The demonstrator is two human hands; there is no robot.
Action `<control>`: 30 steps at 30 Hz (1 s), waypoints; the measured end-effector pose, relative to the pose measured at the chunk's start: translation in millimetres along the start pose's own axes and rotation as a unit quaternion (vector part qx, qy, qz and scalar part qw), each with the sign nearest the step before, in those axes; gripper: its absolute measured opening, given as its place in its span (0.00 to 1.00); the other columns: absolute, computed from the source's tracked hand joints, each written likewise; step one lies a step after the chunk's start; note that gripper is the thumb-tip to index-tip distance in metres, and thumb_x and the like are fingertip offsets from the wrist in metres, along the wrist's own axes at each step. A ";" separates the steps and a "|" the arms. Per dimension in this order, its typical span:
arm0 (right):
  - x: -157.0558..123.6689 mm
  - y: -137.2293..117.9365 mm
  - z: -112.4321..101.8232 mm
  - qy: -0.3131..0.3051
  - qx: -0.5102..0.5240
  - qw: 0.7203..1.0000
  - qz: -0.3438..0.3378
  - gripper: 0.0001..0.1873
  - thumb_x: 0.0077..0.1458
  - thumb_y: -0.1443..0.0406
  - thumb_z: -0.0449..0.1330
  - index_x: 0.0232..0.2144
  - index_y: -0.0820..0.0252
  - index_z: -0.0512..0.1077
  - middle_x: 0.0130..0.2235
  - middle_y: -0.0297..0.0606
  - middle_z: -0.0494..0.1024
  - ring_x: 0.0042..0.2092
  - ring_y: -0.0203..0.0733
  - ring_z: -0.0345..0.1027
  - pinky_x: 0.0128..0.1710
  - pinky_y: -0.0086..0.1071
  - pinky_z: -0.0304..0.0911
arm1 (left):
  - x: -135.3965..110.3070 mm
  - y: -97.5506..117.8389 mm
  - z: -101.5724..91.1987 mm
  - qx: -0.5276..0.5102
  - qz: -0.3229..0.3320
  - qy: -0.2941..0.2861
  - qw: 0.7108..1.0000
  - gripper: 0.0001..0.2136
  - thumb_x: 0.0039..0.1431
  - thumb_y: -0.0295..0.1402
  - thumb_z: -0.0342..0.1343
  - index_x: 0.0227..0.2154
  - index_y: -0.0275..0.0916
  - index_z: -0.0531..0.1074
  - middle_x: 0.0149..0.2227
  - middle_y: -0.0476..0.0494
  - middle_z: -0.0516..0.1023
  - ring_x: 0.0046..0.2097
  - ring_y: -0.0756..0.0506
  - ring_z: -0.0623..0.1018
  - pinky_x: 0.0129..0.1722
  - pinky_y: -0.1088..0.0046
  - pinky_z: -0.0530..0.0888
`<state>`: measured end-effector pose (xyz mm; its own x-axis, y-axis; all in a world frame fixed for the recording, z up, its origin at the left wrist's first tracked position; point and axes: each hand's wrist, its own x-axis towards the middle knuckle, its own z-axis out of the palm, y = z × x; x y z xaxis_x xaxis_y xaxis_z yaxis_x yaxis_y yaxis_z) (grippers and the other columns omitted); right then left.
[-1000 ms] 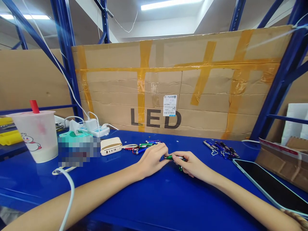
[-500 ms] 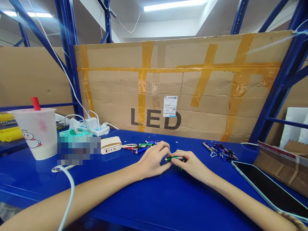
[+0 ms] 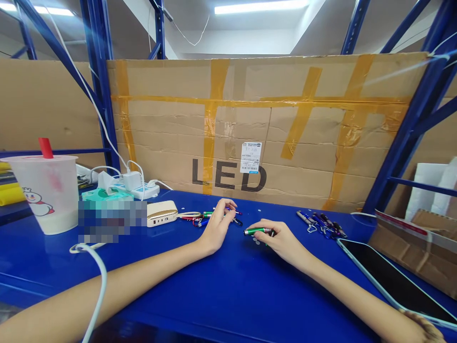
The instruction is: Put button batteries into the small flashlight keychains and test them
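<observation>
My right hand (image 3: 283,242) is shut on a green metal keychain flashlight (image 3: 256,231), which points left with a small clip hanging under it. My left hand (image 3: 218,226) has left that light and sits with its fingertips over a loose pile of multicoloured keychain flashlights with carabiners (image 3: 210,216). Those fingertips touch a slim light at the pile's edge, but I cannot tell whether they grip it. Farther right lies a bunch of blue and silver keychain lights (image 3: 321,225), with neither hand on it.
A blue steel shelf top (image 3: 228,295) carries a gold-and-white power bank (image 3: 162,213), a plastic cup with a red straw (image 3: 46,193), and a power strip (image 3: 137,190). A tablet (image 3: 392,274) lies at right beside a cardboard box (image 3: 414,252). A white cable (image 3: 96,281) crosses my left forearm.
My left hand has let go of the green flashlight and moved left and back over the pile. My right hand still holds the light, which has barely moved.
</observation>
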<state>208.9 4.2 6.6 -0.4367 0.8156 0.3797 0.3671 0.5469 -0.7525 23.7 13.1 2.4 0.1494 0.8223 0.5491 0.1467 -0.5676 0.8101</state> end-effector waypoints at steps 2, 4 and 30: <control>0.2 1.0 -0.4 0.002 0.002 1.000 0.000 0.13 0.51 0.57 0.57 0.33 0.58 0.77 0.32 0.36 0.74 0.28 0.32 0.62 0.29 0.27 0.57 | 3.6 -3.8 0.1 -0.059 -0.042 0.032 0.997 0.08 0.56 0.37 0.43 0.33 0.39 0.61 0.34 0.47 0.65 0.30 0.51 0.66 0.24 0.77 0.62; 0.2 0.8 -0.7 0.003 0.005 1.000 0.001 0.14 0.51 0.57 0.57 0.33 0.59 0.77 0.32 0.37 0.74 0.28 0.32 0.62 0.29 0.28 0.57 | 6.0 -6.3 0.0 -0.099 -0.066 0.053 0.992 0.08 0.54 0.38 0.43 0.31 0.39 0.61 0.32 0.49 0.64 0.28 0.52 0.66 0.21 0.78 0.61; 0.4 -1.6 0.8 0.004 -0.003 1.000 0.021 0.15 0.49 0.56 0.57 0.33 0.59 0.77 0.31 0.37 0.75 0.28 0.34 0.62 0.27 0.28 0.56 | 4.5 -5.8 -1.1 -0.087 -0.062 0.021 0.994 0.08 0.56 0.37 0.43 0.30 0.39 0.62 0.27 0.50 0.63 0.28 0.51 0.66 0.23 0.78 0.61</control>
<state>207.4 3.5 7.5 -0.4142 0.8391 0.3527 0.3895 0.5136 -0.7645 22.4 20.2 0.4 0.0985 0.8885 0.4482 -0.0100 -0.4495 0.8932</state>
